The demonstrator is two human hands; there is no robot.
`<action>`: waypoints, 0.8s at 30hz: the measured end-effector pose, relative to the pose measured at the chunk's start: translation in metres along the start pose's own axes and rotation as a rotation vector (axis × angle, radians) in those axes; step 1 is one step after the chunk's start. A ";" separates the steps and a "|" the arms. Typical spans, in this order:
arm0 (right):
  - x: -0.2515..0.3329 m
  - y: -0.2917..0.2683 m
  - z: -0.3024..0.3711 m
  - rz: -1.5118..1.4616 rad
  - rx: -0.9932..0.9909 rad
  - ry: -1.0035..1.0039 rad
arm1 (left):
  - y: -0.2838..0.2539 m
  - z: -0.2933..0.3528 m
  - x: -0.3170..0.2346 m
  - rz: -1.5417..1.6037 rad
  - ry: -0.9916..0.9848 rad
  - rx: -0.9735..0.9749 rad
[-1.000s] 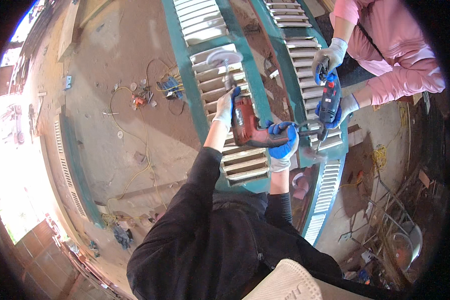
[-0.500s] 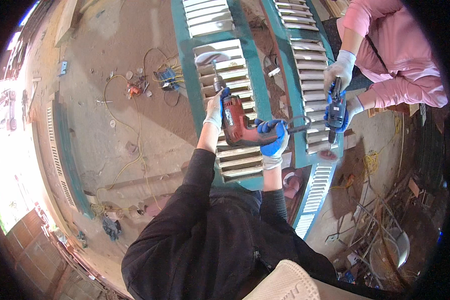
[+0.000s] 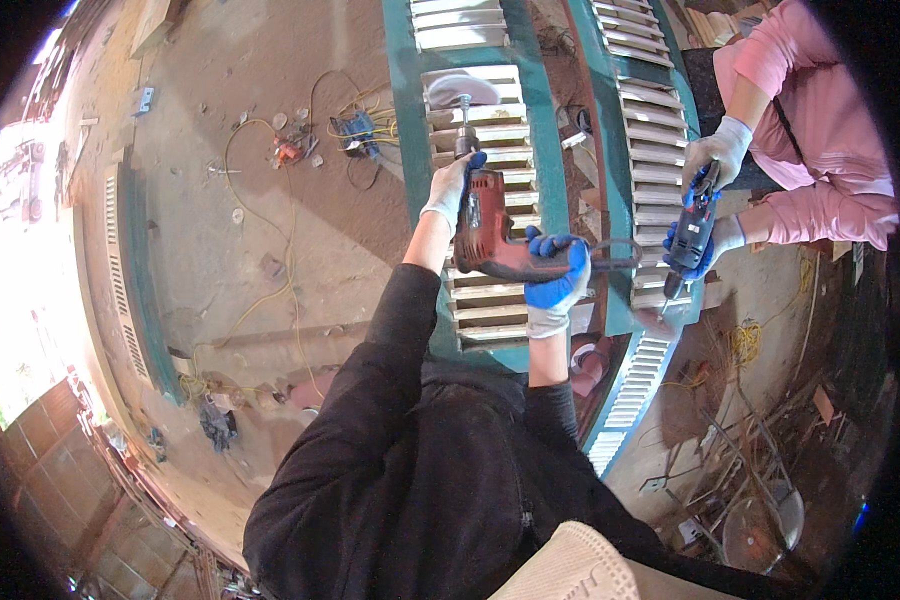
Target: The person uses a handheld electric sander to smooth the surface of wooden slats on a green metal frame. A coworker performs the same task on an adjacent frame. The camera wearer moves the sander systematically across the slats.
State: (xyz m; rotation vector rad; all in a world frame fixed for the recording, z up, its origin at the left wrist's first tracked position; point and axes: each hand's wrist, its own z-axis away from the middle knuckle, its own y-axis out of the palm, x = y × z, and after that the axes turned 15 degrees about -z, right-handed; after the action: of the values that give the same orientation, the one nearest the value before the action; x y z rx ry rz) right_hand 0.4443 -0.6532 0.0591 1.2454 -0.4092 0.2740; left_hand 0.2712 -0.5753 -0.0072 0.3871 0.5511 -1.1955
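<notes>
My left hand [image 3: 447, 190], in a white glove with blue palm, wraps round the front of a red and black corded drill [image 3: 482, 225], just behind its chuck. My right hand [image 3: 558, 275], gloved alike, is closed round the drill's rear handle. A round pale sanding disc [image 3: 463, 91] on the drill's shaft lies over the upper slats of a green-framed louvered shutter [image 3: 553, 130]. Whether the disc spins cannot be told. Bare, pale wooden slats [image 3: 485, 310] run beneath the drill.
At the right, a person in pink [image 3: 820, 130] holds a dark power tool [image 3: 691, 235] with a disc over a second louvered shutter [image 3: 617, 180]. Yellow cords [image 3: 292, 240] and a blue tool [image 3: 357, 132] lie on the floor leftward. Another shutter [image 3: 135, 290] lies far left.
The whole view has shifted, so the shutters and floor things appear further right. My hands and the drill keep about the same place on the shutter. Both hands still grip the drill.
</notes>
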 end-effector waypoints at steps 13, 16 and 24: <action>0.002 -0.012 0.032 0.036 0.069 0.000 | -0.010 0.024 0.026 0.069 0.240 -0.038; -0.011 -0.012 0.033 0.021 0.058 0.073 | -0.031 0.021 0.034 0.340 0.049 0.086; 0.024 -0.026 0.018 0.049 0.040 -0.064 | 0.025 0.011 0.044 0.041 0.150 -0.024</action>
State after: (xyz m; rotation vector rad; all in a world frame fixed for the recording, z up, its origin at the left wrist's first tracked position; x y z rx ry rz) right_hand 0.4742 -0.6789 0.0528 1.2873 -0.4917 0.2859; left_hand 0.3088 -0.6072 -0.0245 0.4682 0.6831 -1.1250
